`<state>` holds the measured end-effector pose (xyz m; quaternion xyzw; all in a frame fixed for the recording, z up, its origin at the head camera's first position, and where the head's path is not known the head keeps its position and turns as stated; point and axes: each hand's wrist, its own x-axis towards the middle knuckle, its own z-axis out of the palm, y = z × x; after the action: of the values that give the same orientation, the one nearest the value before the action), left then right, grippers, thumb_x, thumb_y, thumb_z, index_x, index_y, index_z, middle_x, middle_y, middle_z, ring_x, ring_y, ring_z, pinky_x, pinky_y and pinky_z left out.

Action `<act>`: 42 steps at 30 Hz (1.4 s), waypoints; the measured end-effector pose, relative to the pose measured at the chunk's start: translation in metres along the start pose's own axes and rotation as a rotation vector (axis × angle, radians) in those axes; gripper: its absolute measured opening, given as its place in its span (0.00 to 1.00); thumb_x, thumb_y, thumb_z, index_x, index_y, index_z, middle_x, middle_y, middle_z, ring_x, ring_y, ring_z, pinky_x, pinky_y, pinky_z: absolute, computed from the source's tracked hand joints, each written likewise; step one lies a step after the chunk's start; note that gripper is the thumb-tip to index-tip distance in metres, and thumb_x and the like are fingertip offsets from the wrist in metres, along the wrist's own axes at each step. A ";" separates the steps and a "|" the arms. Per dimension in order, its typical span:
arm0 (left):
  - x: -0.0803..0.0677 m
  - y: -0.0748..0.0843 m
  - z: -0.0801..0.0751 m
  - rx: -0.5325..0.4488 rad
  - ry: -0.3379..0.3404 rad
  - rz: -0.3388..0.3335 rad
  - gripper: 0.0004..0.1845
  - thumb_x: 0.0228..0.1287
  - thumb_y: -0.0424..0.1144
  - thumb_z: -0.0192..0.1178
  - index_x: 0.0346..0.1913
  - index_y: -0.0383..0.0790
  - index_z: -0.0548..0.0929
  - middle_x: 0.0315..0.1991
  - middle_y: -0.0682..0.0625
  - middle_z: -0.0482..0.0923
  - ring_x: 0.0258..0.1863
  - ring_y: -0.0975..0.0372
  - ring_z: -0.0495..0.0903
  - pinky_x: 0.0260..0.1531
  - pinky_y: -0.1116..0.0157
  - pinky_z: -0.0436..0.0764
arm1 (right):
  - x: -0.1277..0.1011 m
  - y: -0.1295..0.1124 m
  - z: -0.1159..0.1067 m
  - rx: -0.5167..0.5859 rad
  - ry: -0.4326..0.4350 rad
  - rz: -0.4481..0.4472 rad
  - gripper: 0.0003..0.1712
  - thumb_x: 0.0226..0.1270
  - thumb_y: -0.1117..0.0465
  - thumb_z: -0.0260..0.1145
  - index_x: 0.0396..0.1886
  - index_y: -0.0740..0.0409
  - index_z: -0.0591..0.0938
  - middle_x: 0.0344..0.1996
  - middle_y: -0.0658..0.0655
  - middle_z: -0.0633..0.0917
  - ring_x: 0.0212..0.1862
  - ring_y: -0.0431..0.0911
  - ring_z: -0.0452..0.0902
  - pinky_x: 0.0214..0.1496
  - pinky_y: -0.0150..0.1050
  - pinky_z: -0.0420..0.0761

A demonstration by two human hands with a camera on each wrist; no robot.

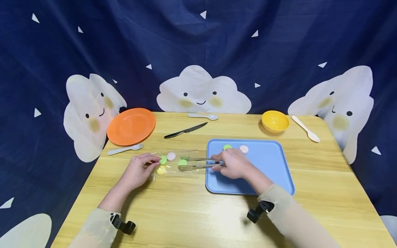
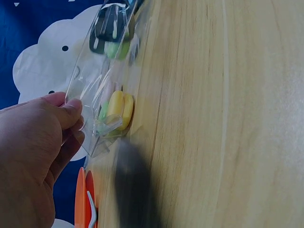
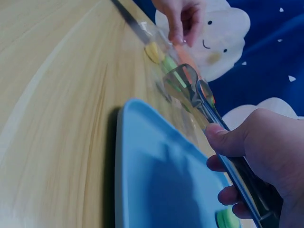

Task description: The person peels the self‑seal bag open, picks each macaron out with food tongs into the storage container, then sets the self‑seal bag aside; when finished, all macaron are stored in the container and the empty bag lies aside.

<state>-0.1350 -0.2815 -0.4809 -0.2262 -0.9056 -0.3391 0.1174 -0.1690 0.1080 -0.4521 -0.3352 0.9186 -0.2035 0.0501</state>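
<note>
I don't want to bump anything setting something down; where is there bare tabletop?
Bare wood lies between the cream sleeves; right of the blue tray, nearer than the white spoon; and between the black knife and yellow bowl. Crowded: the clear bag and macarons, with tongs and left hand there.

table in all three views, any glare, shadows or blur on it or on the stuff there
Head view: a bright glare patch on the near part of the table; left wrist view: streaky reflections on the clear bag, plus a soft-edged dark shape, likely a shadow, on the wood; right wrist view: a dark shadow across the tray.
</note>
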 end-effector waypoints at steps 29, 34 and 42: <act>0.003 -0.004 -0.005 0.014 0.006 0.004 0.10 0.63 0.23 0.74 0.45 0.37 0.92 0.43 0.51 0.90 0.40 0.59 0.88 0.38 0.60 0.89 | -0.113 0.080 -0.074 0.052 0.195 0.216 0.22 0.69 0.53 0.77 0.58 0.58 0.90 0.14 0.40 0.75 0.14 0.35 0.62 0.19 0.36 0.64; 0.004 -0.003 -0.004 0.013 0.013 0.011 0.11 0.62 0.22 0.74 0.44 0.37 0.92 0.42 0.52 0.90 0.40 0.59 0.88 0.38 0.57 0.89 | -0.130 0.092 -0.081 0.022 0.227 0.282 0.25 0.67 0.52 0.79 0.59 0.60 0.89 0.10 0.37 0.65 0.14 0.37 0.60 0.17 0.37 0.63; 0.005 -0.003 -0.004 0.022 0.016 0.024 0.11 0.62 0.23 0.74 0.45 0.38 0.93 0.43 0.53 0.89 0.40 0.60 0.88 0.37 0.58 0.89 | -0.157 0.117 -0.083 -0.023 0.254 0.358 0.27 0.66 0.51 0.79 0.59 0.62 0.89 0.09 0.37 0.60 0.16 0.39 0.57 0.20 0.39 0.59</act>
<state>-0.1406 -0.2844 -0.4782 -0.2330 -0.9056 -0.3293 0.1310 -0.1365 0.3169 -0.4310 -0.1388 0.9647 -0.2213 -0.0343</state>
